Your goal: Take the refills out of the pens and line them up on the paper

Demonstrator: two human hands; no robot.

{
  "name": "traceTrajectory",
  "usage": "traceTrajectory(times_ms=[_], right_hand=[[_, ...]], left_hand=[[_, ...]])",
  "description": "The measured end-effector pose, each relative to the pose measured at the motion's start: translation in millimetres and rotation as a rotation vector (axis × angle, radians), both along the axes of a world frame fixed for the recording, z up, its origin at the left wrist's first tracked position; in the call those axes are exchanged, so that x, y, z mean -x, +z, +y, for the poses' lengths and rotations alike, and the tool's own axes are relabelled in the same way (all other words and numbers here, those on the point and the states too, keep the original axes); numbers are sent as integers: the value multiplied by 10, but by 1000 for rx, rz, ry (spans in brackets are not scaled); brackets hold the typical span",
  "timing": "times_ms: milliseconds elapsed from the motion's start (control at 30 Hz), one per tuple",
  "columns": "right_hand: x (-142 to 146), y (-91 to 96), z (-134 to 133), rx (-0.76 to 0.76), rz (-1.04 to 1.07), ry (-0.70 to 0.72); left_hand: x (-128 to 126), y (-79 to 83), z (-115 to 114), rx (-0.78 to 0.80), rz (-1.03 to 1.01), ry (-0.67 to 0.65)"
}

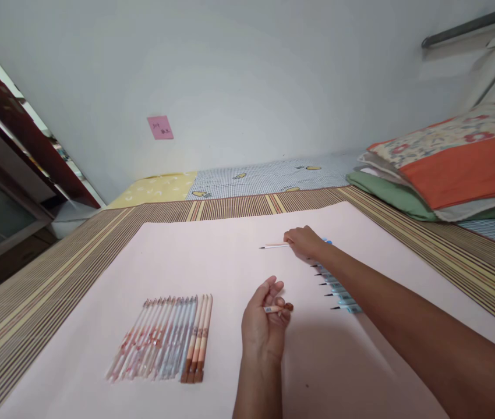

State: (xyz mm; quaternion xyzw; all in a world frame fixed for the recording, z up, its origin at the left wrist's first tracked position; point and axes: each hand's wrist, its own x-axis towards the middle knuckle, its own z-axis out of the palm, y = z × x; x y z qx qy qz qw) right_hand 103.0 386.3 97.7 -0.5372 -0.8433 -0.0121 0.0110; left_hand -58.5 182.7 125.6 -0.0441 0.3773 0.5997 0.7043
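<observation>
My left hand [262, 323] is turned palm up near the middle of the white sheet [230, 256]. Its curled fingers hold a peach pen [271, 309] with a brown end. Farther forward, my right hand [303, 241] reaches across and pinches a slim pale pen [276, 243]. Just beside that one lies a white pen [273, 247] with a black tip, partly covered by the hand. Several blue and white pens [339, 289] with black tips are lined up under my right forearm, which hides part of them.
To the left is a neat row of pens [155, 337], pink, clear and bluish, with peach and brown pens [197, 343] at its right end. A striped mat [77, 267] lies beneath the sheet. Folded bedding [461, 157] is stacked at right. A pink note [160, 127] sticks to the wall.
</observation>
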Motion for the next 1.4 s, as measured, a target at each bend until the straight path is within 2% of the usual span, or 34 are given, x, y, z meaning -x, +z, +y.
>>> traceTrajectory(times_ms=[200,433,900,1033,1133,1233,1333,1400], right_hand=[[45,63,-81,-48,-2,-7],[139,81,-105,-18,12,85],[199,67,-188,-38,64,46],[197,159,-241,-64,135,32],[207,352,-448,10,437,92],[232,582,-844,165,759,219],[276,713,-1297,260,791,293],[316,705,-1537,267,723,389]], left_hand=[[-1,8,-4,6,-3,4],[-11,8,-8,7,-1,-5],[-18,29,-8,13,-3,-12],[11,37,-2,12,-61,6],[39,30,7,10,-88,20],[60,13,16,6,-99,40],[67,-5,23,-14,-112,56],[61,-12,24,-30,-124,62]])
